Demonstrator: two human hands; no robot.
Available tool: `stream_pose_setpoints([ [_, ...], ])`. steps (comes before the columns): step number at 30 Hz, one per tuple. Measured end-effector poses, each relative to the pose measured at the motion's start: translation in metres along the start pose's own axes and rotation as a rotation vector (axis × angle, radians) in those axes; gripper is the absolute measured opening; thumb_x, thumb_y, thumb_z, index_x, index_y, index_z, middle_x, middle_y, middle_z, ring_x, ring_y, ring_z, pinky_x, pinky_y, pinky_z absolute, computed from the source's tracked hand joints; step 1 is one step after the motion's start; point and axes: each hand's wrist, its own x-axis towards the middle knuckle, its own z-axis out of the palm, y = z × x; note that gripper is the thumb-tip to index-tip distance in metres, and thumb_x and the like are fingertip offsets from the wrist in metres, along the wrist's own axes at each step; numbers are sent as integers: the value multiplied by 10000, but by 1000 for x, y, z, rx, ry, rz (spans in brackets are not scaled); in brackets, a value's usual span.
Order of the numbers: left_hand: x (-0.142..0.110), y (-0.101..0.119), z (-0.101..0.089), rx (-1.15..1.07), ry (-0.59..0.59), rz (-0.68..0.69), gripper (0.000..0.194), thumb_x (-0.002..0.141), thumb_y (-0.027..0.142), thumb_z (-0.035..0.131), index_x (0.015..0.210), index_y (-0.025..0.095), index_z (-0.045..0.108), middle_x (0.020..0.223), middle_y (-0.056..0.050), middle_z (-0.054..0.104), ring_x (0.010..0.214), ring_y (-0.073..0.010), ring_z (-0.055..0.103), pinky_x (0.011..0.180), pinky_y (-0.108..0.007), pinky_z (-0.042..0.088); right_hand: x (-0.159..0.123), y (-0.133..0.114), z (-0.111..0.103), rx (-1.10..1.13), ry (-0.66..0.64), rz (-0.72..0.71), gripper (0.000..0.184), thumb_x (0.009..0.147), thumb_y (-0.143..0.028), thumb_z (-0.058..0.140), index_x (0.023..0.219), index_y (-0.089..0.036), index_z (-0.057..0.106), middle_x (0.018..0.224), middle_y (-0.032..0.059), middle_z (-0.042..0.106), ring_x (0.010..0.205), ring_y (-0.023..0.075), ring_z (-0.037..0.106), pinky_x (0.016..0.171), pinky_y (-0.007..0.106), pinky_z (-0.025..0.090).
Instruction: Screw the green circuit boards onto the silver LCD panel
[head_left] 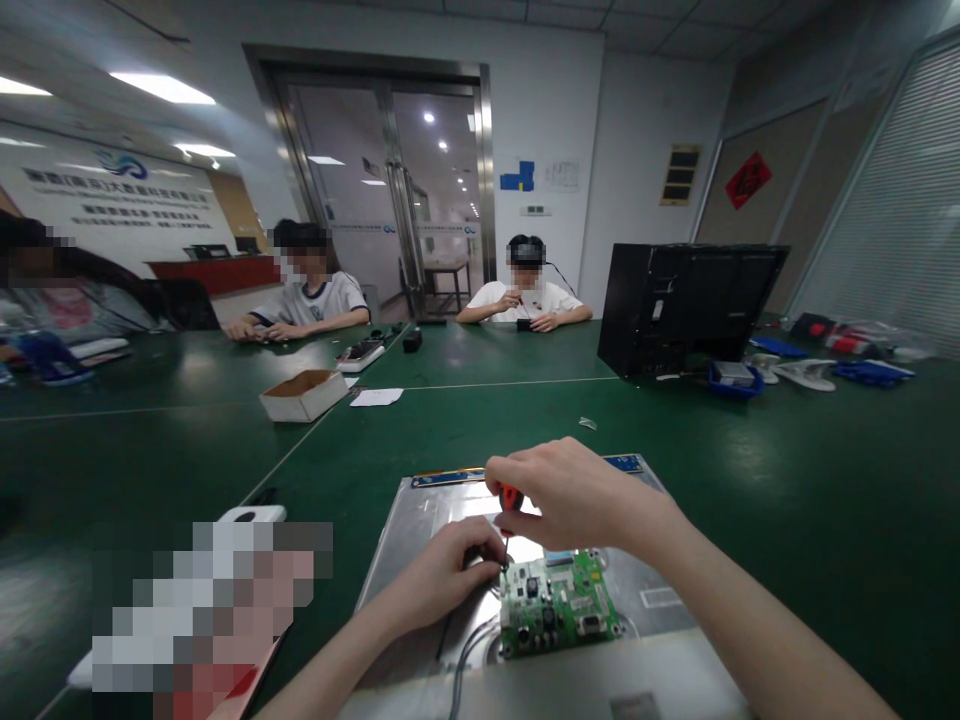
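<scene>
My right hand point(566, 490) is closed around the red-and-black handle of a screwdriver point(511, 497), which points down. Its thin shaft reaches the upper left corner of a green circuit board point(556, 603). Beside the tip, my left hand point(459, 560) has its thumb and fingers pinched close together at that corner. Whatever lies between those fingertips is too small to make out. The board rests on the silvery back of a flat display panel point(397, 535). A grey cable point(461, 665) runs from the board's left side toward me.
A cardboard box point(304, 397), white paper point(376, 397) and a black monitor housing point(686, 305) stand beyond the panel on the green table point(480, 410). Left lies a blurred-out pink and white item point(217, 610). Three people sit across and at left. Blue gloves point(874, 373) lie far right.
</scene>
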Motion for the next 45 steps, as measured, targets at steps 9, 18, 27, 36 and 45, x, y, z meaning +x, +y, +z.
stream_pose_setpoints([
  [9, 2, -5, 1, 31, -23, 3, 126, 781, 115, 574, 857, 177, 653, 902, -24, 681, 859, -208, 607, 802, -312, 463, -4, -5, -1, 53, -6, -27, 140, 881, -303, 580, 946, -184, 547, 877, 35, 700, 650, 145, 554, 522, 265, 275],
  [18, 2, -5, 3, -5, -16, 12, 153, 758, 111, 578, 865, 178, 664, 906, -25, 684, 880, -211, 605, 811, -313, 464, -4, -2, -2, 28, -10, -22, 145, 821, -210, 575, 960, -176, 553, 851, 31, 690, 638, 137, 530, 514, 259, 259],
  [27, 1, 0, 2, -38, 3, 10, 146, 761, 99, 575, 852, 177, 659, 897, -17, 686, 847, -194, 622, 778, -292, 477, -3, -5, 0, -9, -12, 19, 145, 906, -335, 593, 956, -199, 599, 773, 18, 712, 625, 144, 573, 532, 265, 244],
  [36, 2, -8, 4, 22, 2, 54, 155, 779, 123, 543, 881, 171, 650, 890, -26, 669, 828, -195, 599, 762, -298, 469, -5, -4, -1, 58, 10, -17, 144, 812, -208, 567, 945, -177, 523, 868, 29, 678, 648, 131, 520, 529, 256, 270],
  [45, 0, -1, 3, 46, 5, 27, 97, 785, 146, 548, 814, 185, 632, 853, -10, 657, 813, -190, 583, 760, -292, 456, -2, 0, 3, -26, 10, 2, 136, 896, -274, 560, 1002, -192, 537, 821, 24, 690, 612, 135, 525, 512, 254, 248],
])
